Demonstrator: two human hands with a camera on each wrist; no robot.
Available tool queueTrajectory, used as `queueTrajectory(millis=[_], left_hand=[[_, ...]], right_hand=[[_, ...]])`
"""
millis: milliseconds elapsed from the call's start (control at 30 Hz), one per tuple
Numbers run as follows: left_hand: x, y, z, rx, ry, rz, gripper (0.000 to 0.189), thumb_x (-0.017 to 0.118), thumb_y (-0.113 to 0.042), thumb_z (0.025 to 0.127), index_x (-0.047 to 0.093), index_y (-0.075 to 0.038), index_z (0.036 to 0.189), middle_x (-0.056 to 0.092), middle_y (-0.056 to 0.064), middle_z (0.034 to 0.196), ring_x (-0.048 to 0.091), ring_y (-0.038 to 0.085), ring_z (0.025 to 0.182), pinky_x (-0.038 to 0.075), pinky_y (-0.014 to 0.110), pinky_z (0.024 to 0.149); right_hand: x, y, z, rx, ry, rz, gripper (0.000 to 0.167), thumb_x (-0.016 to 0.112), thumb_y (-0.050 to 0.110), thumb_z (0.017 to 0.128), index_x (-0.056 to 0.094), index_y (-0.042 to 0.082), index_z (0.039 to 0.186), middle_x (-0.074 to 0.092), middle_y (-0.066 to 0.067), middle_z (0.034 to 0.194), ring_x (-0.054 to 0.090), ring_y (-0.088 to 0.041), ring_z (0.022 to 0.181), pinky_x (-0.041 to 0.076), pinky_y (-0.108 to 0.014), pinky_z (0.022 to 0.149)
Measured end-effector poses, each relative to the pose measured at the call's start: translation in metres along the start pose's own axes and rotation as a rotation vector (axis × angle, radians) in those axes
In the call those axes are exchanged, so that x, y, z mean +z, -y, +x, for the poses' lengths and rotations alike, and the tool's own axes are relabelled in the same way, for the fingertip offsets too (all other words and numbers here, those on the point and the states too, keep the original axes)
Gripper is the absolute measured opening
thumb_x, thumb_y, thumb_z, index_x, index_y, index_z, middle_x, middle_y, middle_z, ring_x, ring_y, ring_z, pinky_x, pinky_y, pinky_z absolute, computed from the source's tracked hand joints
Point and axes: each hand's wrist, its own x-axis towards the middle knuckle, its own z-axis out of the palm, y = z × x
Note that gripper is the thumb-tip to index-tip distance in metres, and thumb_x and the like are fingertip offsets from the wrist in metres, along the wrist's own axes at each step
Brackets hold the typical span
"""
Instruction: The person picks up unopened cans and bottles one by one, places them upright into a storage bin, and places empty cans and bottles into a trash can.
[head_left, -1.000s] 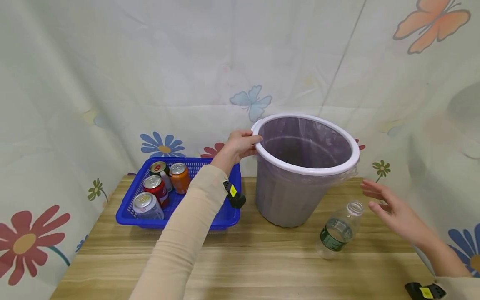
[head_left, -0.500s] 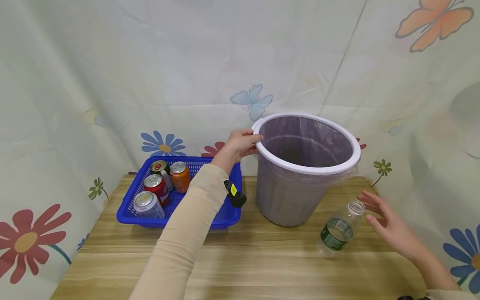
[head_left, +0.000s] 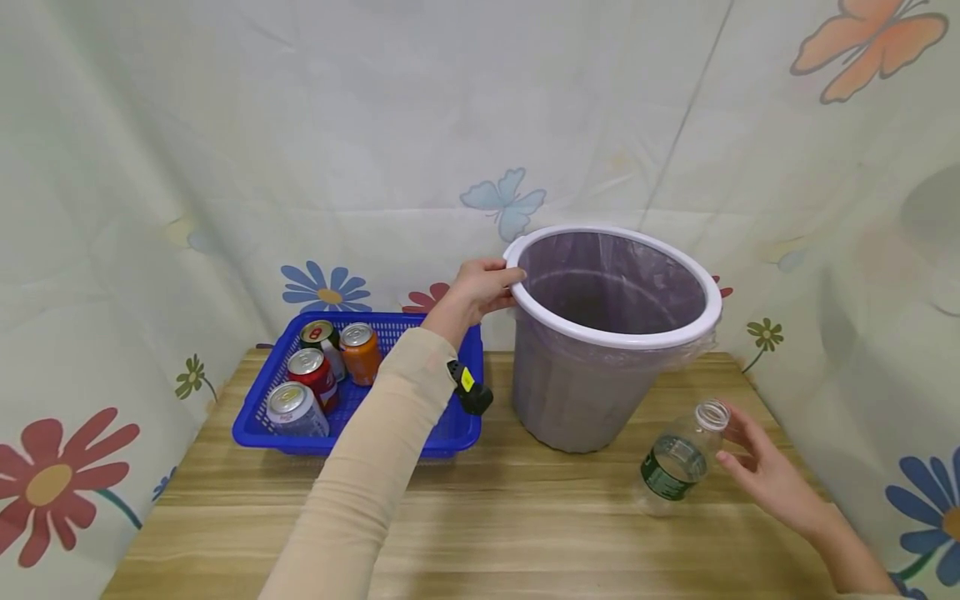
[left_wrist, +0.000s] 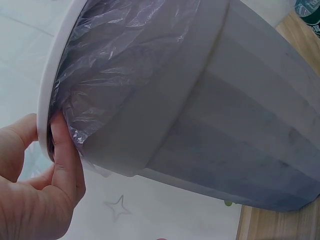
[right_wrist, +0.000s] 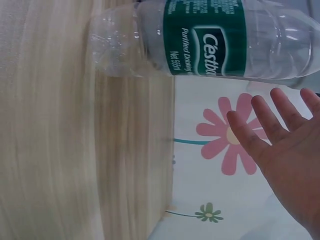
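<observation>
My left hand [head_left: 483, 287] pinches the white rim of a grey trash can [head_left: 577, 400], thumb on top and fingers beneath the rim in the left wrist view. A thin translucent purple bag [left_wrist: 110, 65] lines the can. To its right, a clear plastic water bottle [head_left: 678, 458] with a green label stands upright and uncapped on the table. Beside the bottle's neck, my right hand [head_left: 776, 479] is spread with thumb and fingers apart. The right wrist view shows those fingers [right_wrist: 270, 120] extended close to the bottle, not wrapped round it.
A blue plastic basket [head_left: 435, 433] sits left of the can with several drink cans in it, among them an orange can [head_left: 361, 358] and a red can [head_left: 313, 379]. The wooden table [head_left: 480, 533] meets a printed curtain [head_left: 360, 150] behind and at the sides.
My right hand has moved left toward the bottle's neck, its fingers coming in at the bottle's right side. My left hand stays at the can's rim; the bottle has not moved.
</observation>
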Motion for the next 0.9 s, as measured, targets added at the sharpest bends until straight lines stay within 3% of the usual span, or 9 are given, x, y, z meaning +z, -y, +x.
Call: queueTrajectory(millis=[300,367,533,567,667,767,900], left_hand=[[0.000,-0.001,-0.001,-0.002,0.001,-0.003,0.043,0.066,-0.016,0.084,0.054,-0.006,0.125,0.063,0.011,0.101,0.063,0.017,0.078,0.055,0.028,0.073],[0.000,-0.001,-0.001,-0.002,0.003,-0.010,0.045,0.066,-0.016,0.085,0.053,-0.006,0.126,0.063,0.011,0.102,0.063,0.017,0.078,0.055,0.028,0.073],[0.000,-0.001,-0.001,-0.002,0.003,-0.014,0.046,0.065,-0.016,0.085,0.052,-0.006,0.127,0.063,0.011,0.100,0.063,0.016,0.076,0.055,0.028,0.073],[0.000,-0.001,-0.001,-0.001,0.003,-0.016,0.046,0.065,-0.015,0.085,0.052,-0.006,0.128,0.063,0.011,0.099,0.063,0.016,0.076,0.055,0.028,0.073],[0.000,0.000,-0.001,-0.001,0.004,-0.016,0.046,0.065,-0.015,0.085,0.052,-0.006,0.127,0.063,0.010,0.099,0.062,0.016,0.075,0.056,0.028,0.072],[0.000,-0.001,-0.002,0.000,0.003,-0.013,0.045,0.065,-0.015,0.085,0.052,-0.006,0.127,0.063,0.010,0.098,0.062,0.016,0.075,0.056,0.027,0.072],[0.000,-0.001,-0.002,0.001,0.004,-0.012,0.045,0.065,-0.016,0.085,0.053,-0.006,0.127,0.063,0.010,0.098,0.063,0.016,0.076,0.056,0.027,0.072]], right_hand=[[0.013,-0.003,-0.007,0.020,-0.013,0.040,0.072,0.058,-0.006,0.085,0.015,-0.003,0.143,0.026,0.033,0.124,0.031,0.022,0.106,0.039,-0.001,0.077],[0.016,-0.004,-0.008,0.036,-0.003,0.052,0.072,0.058,-0.006,0.085,0.015,-0.005,0.141,0.032,0.021,0.129,0.030,0.023,0.106,0.039,-0.002,0.078],[0.023,-0.006,-0.010,0.067,0.017,0.076,0.071,0.059,-0.004,0.085,0.012,-0.009,0.139,0.033,-0.028,0.130,0.026,0.025,0.106,0.037,0.000,0.078],[0.024,-0.006,-0.010,0.065,0.016,0.081,0.071,0.059,-0.004,0.085,0.012,-0.010,0.139,0.035,-0.026,0.131,0.026,0.025,0.106,0.037,0.000,0.078],[0.026,-0.007,-0.010,0.056,-0.002,0.085,0.072,0.060,-0.005,0.084,0.014,-0.009,0.139,0.037,0.007,0.131,0.028,0.023,0.107,0.037,-0.001,0.079],[0.029,-0.009,-0.011,0.037,-0.010,0.091,0.072,0.060,-0.006,0.083,0.015,-0.007,0.139,0.029,0.033,0.122,0.029,0.023,0.107,0.037,-0.002,0.080],[0.032,-0.008,-0.010,0.021,-0.008,0.100,0.072,0.060,-0.007,0.082,0.018,-0.003,0.140,0.029,0.035,0.124,0.030,0.021,0.109,0.038,-0.005,0.080]])
